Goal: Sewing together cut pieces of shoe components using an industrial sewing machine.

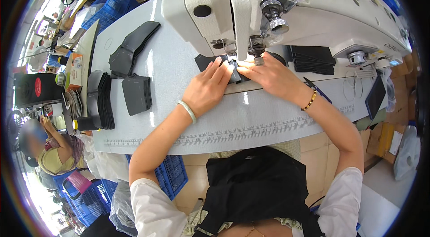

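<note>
A dark flat piece of material (204,62) lies under the needle area of a white sewing machine (244,22). My left hand (208,85) rests flat on its left side, fingers stretched out and pointing at the presser foot. From the right, my right hand (272,76) lies over the piece with its fingers extended, their tips close to the foot. Both hands press the piece down without wrapping round it. The needle tip and part of the piece are hidden behind the machine head and my fingers.
Black cut pieces lie in stacks at left (136,93) and beside the machine bed (312,59). Dark-handled snips (317,89) lie by my right wrist. A phone-like dark slab (375,97) sits at the right edge. Blue crates (107,6) and another person (56,152) are at left.
</note>
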A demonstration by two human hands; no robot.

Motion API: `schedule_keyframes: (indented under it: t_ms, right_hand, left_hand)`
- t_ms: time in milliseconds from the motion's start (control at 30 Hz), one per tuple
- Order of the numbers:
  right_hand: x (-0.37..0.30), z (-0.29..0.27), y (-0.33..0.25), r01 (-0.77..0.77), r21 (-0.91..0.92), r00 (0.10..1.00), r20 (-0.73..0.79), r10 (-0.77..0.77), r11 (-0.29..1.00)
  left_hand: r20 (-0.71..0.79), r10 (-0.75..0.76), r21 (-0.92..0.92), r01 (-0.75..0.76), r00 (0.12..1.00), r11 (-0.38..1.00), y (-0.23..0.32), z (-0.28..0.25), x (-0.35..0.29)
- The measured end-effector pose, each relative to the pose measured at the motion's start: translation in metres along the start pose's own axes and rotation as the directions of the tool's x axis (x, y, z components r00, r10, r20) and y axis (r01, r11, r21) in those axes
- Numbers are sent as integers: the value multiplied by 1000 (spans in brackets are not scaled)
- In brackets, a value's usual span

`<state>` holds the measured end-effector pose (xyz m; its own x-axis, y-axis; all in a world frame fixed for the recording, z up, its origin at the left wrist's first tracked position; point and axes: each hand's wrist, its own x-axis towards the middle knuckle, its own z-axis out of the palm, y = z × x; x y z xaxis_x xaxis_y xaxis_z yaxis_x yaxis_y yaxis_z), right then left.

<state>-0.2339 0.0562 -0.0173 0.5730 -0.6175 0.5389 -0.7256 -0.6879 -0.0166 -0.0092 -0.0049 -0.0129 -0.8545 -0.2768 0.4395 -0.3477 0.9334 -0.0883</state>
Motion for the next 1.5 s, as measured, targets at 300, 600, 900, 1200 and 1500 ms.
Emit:
schedule_keyframes:
  t_ms: [300,600,900,1200,1500]
  right_hand:
    - [-1,1,-4,37,-121,999,19,-35,992]
    - [0,0,-1,12,-125,998,68,-4,992]
    - [-1,4,3,8,-104,999,40,-4,995]
    - [-2,2,-13,-77,-87,996,35,80,993]
    - [-7,9,-9,-3,-176,1000,7,4,984]
  left_hand:
    - [27,43,-35,-42,999,999,0,0,0]
    - [92,-2,-97,11,996,995,-2,-1,2]
    - [79,-45,-133,55,996,990,2,-4,6]
    - [63,-226,-100,231,972,968,16,-18,3]
    - [25,-169,-114,171,985,979,11,-11,-1]
